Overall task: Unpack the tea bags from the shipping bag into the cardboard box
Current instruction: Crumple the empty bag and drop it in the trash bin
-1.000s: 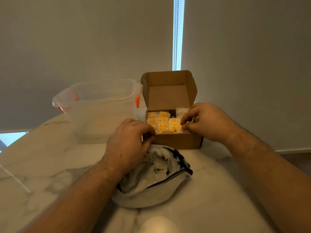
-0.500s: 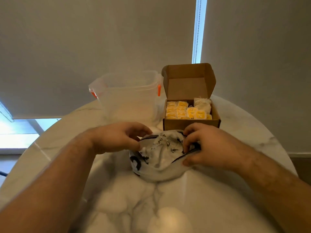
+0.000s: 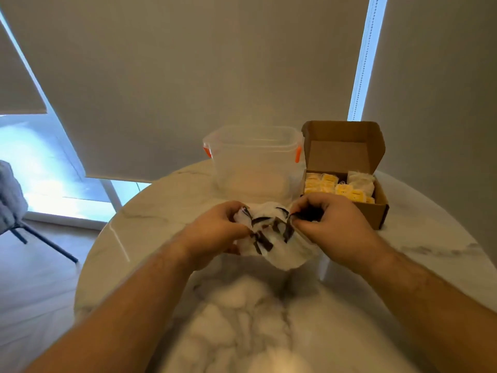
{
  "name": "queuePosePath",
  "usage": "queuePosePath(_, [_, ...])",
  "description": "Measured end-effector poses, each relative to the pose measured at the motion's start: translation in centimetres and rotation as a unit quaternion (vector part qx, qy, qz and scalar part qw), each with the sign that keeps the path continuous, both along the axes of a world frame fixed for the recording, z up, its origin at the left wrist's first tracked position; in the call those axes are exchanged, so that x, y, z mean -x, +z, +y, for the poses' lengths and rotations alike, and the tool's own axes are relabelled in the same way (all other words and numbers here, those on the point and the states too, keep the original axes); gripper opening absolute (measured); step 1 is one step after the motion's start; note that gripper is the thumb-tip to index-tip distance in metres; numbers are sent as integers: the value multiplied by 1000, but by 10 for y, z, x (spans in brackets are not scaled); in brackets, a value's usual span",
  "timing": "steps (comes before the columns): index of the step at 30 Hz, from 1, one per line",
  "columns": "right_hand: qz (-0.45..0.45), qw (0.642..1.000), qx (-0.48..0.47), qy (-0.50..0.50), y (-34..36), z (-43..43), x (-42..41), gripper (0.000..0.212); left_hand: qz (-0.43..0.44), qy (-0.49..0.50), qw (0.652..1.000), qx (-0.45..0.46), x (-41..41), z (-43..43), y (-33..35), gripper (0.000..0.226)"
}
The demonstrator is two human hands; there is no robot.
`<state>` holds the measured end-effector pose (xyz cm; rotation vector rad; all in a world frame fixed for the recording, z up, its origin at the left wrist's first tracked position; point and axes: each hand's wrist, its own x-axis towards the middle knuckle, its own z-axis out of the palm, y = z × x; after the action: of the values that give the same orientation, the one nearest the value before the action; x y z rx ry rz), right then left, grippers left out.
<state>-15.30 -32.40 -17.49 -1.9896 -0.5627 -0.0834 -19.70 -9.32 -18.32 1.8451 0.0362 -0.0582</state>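
Pinching the crumpled white black-printed shipping bag point(image 3: 279, 255), left hand point(image 3: 215, 232) and right hand point(image 3: 330, 224) flank it; open brown cardboard box point(image 3: 377, 214) just beyond the right.

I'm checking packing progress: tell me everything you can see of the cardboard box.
The cardboard box is a brown corrugated mailer resting flat on the marble table, far right, close beside a clear plastic container on its left. Its lid stands open and upright at the back, side flaps folded inward. Inside, yellow tea bags fill the left and middle, with white packets at the right rear. The right hand, gripping the shipping bag, hides its front left corner; contact cannot be told.
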Motion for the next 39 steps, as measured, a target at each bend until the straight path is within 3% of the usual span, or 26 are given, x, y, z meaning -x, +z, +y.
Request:
queuePosePath(3, [66,992,-71,78,8,13,6,12,2,62,993,100,6,2,4,34])
queuePosePath(5, [119,978,-105,134,9,16,7,18,-35,86,991,101,8,4,3,32])
queuePosePath(9, [158,972,-39,170,6,30,5,77,-73,181,976,96,13,12,1,24])
queuePosePath(10, [155,974,-26,166,6,37,5,76,-75,189,975,84,15,12,1,23])
queuePosePath(13, [183,968,-87,149,8,57,5,35,-92,211,973,33,28,7,10,19])
queuePosePath(17, [228,950,-155,146,8,85,6,18,-107,221,969,-20,53,17,15,16])
queuePosePath(21, [213,954,-162,138,11,127,16,14,-86,211,968,101,90,41,23,28])
queuePosePath(24, [186,961,-137,154,12,168,32,9,-89,200,970,102,115,68,24,46])
queuePosePath(27, [209,945,-122,218,10,213,51,11,-134,310,940,55,134,107,13,47])
queuePosePath(29, [276,910,-131,282,11,240,65,17,-165,378,910,36,146,139,3,34])
queuePosePath(31, [289,895,-92,326,11,267,73,27,-182,441,878,25,157,171,-10,18])
queuePosePath(34, [217,921,-34,322,5,308,77,41,-201,500,841,32,169,211,-30,13])
queuePosePath(39, [108,954,-7,279,-7,374,76,26,-170,564,797,134,169,284,-77,6])
